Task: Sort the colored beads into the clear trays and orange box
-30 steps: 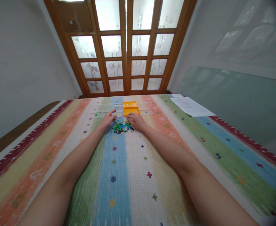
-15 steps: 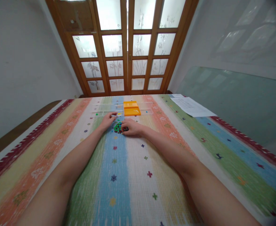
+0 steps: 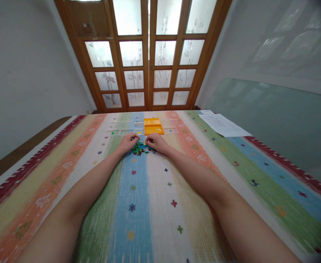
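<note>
A loose pile of small green, blue, red and dark pieces [image 3: 140, 149] lies on the striped tablecloth; they are too small to name. My left hand [image 3: 128, 142] is at the pile's left edge, its fingers curled and thumb pressed in. From the right, my right hand [image 3: 157, 141] reaches over the pile with its fingertips drawn together. Whatever either hand pinches is hidden or too tiny to see. Just beyond the hands stands an open orange box [image 3: 153, 130] with a few small white pieces inside.
Clear plastic trays flank the orange box. The left one holds a green piece [image 3: 112, 133] and yellow pieces [image 3: 139, 132]; the right one has a blue piece [image 3: 170, 130]. Printed paper sheets [image 3: 223, 125] lie at the far right of the table.
My right hand has moved up and slightly right, uncovering more of the pile, and a dark thing by its fingers no longer shows. My left hand's fingers have curled in closer to the pile.
</note>
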Demonstrator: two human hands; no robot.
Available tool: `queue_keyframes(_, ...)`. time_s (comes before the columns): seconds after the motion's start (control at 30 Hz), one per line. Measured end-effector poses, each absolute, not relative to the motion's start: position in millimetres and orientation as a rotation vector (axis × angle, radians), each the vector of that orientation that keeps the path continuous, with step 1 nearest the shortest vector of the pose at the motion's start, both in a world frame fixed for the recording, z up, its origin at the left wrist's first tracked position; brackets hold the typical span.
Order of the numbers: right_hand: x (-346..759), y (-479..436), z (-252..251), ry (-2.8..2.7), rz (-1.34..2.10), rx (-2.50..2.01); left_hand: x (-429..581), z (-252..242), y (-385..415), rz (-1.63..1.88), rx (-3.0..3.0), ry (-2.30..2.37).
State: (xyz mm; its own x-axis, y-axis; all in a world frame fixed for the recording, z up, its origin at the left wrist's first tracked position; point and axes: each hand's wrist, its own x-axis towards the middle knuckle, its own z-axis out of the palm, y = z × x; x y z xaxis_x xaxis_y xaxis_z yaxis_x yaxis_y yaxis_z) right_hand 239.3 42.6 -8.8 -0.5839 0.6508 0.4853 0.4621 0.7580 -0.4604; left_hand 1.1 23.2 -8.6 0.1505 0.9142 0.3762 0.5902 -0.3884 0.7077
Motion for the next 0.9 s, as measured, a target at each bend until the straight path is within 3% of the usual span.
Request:
queue_keyframes(0.47,241,46,-12,-2.139,0.208,-0.884,18,-6,15,1.058,1.887,1.095)
queue_keyframes(0.9,241,46,-12,-2.097,0.194,-0.904,16,-3,13,1.129,1.636,1.128)
